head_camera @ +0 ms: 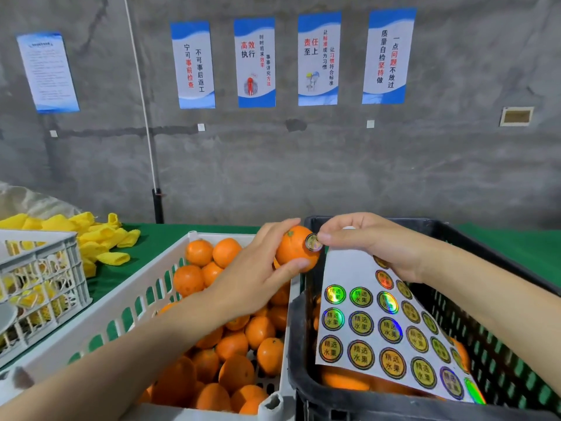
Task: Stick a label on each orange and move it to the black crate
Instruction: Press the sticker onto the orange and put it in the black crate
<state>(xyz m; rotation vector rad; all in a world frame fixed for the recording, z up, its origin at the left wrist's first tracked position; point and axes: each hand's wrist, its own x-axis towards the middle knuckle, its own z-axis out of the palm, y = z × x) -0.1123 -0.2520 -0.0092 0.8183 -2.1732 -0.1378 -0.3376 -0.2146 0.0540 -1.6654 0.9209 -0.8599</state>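
l hand (258, 268) grips orange (293, 249); r thumb presses label (313, 242).

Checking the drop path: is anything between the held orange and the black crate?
Yes. The label sheet, held by the right hand, hangs over most of the black crate's opening, right beside the orange in the left hand. A strip by its left wall is uncovered.
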